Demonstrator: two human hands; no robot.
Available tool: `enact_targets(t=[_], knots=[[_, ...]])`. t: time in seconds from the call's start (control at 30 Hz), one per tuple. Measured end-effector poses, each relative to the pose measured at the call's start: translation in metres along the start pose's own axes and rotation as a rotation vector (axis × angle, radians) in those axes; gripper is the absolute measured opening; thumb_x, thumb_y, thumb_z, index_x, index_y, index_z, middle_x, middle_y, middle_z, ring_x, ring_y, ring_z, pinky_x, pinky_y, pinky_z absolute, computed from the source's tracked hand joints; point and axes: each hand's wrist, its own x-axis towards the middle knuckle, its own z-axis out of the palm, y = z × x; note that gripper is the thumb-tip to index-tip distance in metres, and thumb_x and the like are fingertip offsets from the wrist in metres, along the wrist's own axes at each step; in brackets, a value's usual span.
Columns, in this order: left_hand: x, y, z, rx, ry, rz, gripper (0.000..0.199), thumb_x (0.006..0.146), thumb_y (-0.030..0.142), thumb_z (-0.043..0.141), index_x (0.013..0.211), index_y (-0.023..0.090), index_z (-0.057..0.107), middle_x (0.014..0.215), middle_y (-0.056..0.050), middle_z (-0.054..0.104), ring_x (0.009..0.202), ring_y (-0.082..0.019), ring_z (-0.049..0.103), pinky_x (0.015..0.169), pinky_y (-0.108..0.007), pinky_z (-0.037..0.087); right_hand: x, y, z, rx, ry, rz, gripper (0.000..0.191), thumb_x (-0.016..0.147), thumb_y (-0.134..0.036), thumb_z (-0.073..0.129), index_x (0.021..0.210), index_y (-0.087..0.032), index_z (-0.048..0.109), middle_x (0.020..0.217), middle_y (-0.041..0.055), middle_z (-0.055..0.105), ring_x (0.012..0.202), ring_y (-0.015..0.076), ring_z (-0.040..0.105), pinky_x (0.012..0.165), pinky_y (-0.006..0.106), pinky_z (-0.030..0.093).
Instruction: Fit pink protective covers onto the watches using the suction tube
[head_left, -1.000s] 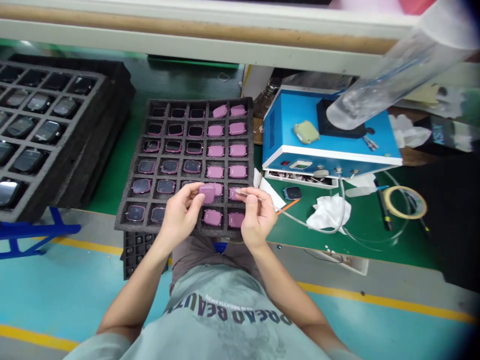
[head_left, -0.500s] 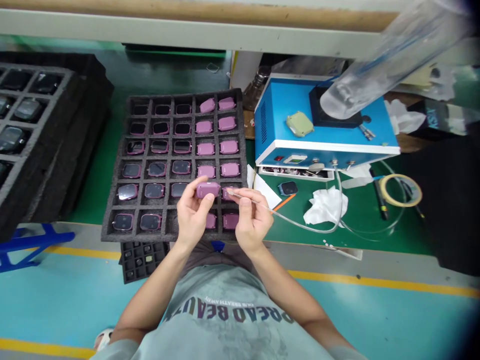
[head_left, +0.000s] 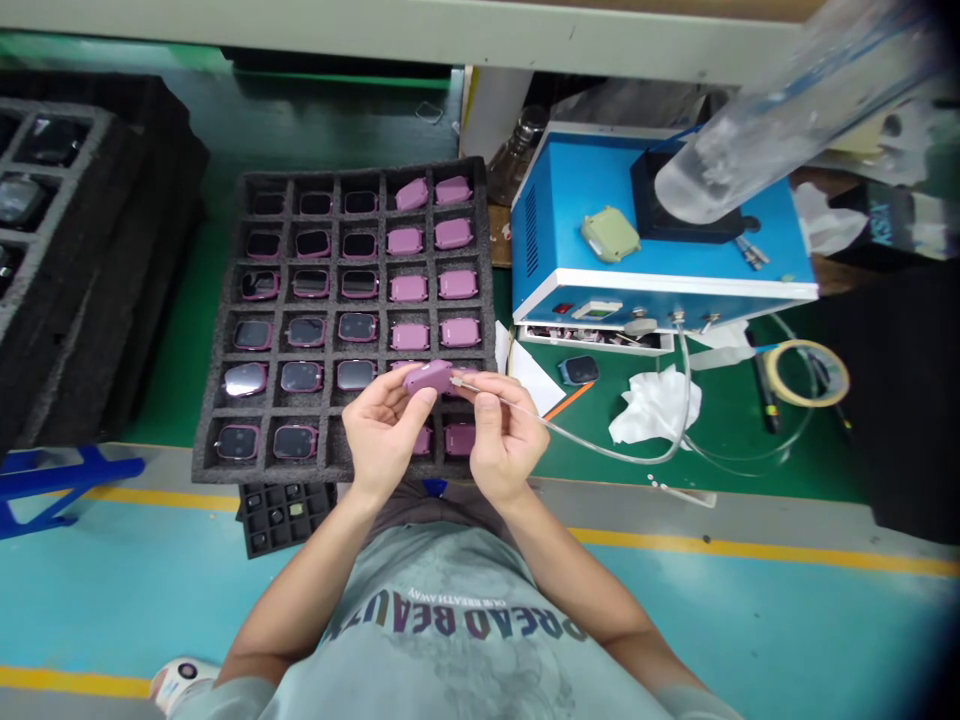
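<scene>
Purple watch case (head_left: 428, 377) up above the near part of a dark foam tray (head_left: 205, 432), tilted, its long side roughly crosswise. Left grip (head_left: 386, 425) closed on it, thumb on the near side, fingers behind. Right grip (head_left: 510, 430) pinches a slim tool (head_left: 469, 387) between thumb and fingers; tip at the case's right end, contact too fine to tell. Clear tube (head_left: 600, 455) loops from the tool to the front of a blue box (head_left: 553, 225).

Tray on green surface (head_left: 574, 478): three left columns hold dark-screened watches (head_left: 306, 332), two right columns purple pieces (head_left: 458, 285); near compartments partly hidden by the hands. Pale green case (head_left: 611, 234) atop the box, beside a clear cylinder (head_left: 712, 180). Right of the tray: blue-edged watch (head_left: 578, 370), orange stick (head_left: 571, 400), crumpled tissue (head_left: 654, 405), tape roll (head_left: 841, 398).
</scene>
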Motion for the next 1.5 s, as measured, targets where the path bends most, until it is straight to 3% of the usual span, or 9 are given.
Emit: enact_targets(t=[0.83, 1.13, 1.5], knots=[[0.0, 0.0057, -0.0004, 0.065, 0.0, -0.034, 0.036, 0.076, 0.032, 0.089, 0.107, 0.015, 0.079, 0.106, -0.011, 0.083, 0.096, -0.026, 0.081, 0.094, -0.036, 0.066, -0.0015, 0.0004, 0.0013, -0.002, -0.015, 0.022, 0.016, 0.104, -0.026, 0.058, 0.11, -0.026, 0.073, 0.111, 0.0075, 0.075, 0.106, 0.0238, 0.075, 0.093, 0.047, 0.067], [0.0036, 0.0076, -0.0022, 0.076, 0.034, -0.011, 0.036, 0.075, 0.03, 0.091, 0.106, 0.015, 0.08, 0.104, -0.011, 0.083, 0.094, -0.024, 0.082, 0.091, -0.032, 0.067, 0.0067, -0.0023, 0.0051, -0.05, -0.039, -0.03, 0.018, 0.104, -0.022, 0.057, 0.108, -0.026, 0.073, 0.107, 0.0066, 0.077, 0.105, 0.0206, 0.074, 0.094, 0.041, 0.064], [0.0047, 0.0077, -0.0023, 0.076, 0.026, -0.022, 0.037, 0.076, 0.031, 0.091, 0.107, 0.016, 0.08, 0.107, -0.011, 0.083, 0.097, -0.025, 0.082, 0.094, -0.035, 0.066, 0.0082, 0.0, 0.006, -0.035, -0.04, -0.014, 0.018, 0.104, -0.026, 0.056, 0.108, -0.025, 0.074, 0.106, 0.0083, 0.077, 0.103, 0.0215, 0.075, 0.089, 0.041, 0.066]])
